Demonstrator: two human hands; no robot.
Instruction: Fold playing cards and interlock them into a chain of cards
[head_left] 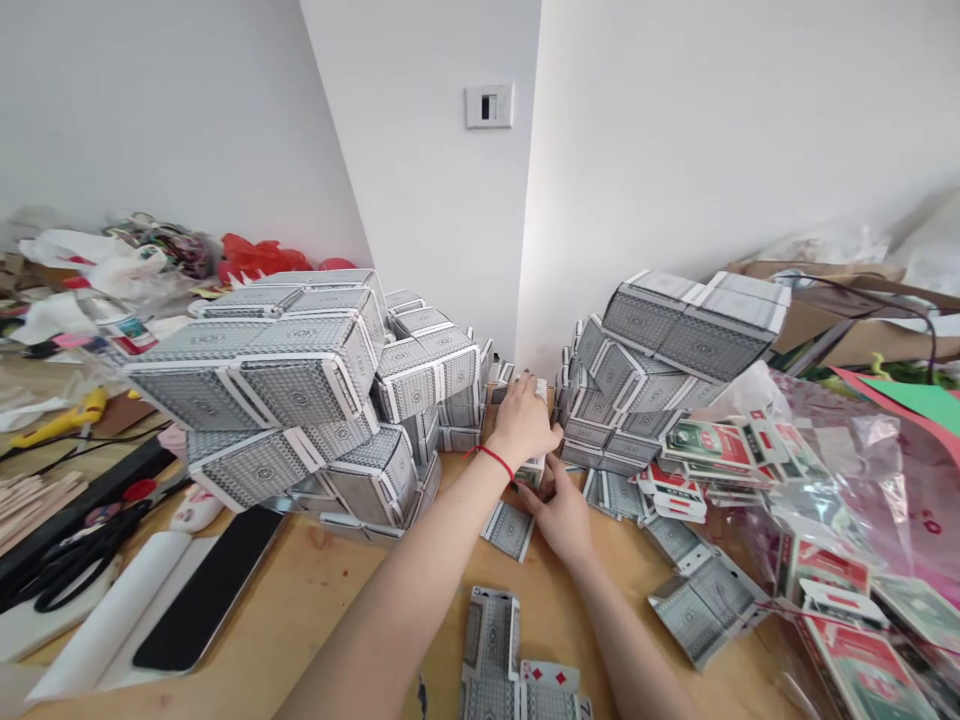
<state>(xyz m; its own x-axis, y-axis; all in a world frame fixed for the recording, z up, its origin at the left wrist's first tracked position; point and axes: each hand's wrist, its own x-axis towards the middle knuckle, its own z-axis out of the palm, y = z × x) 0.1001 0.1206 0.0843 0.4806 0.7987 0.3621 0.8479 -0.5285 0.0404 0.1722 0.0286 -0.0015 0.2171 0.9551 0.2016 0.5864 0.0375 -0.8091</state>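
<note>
Both my hands reach to the gap between two tall heaps of grey-backed playing-card structures. My left hand, with a red string at the wrist, lies on top of a small card block in that gap, fingers curled over it. Just below it, my right hand presses against the same block's near side with its fingers bent. The left heap and the right heap flank my hands closely. A single loose card lies flat beside my right wrist.
Folded cards lie at the near edge of the wooden table. Red and green card boxes and a plastic bag crowd the right. A black phone, scissors and clutter sit left. Walls meet behind.
</note>
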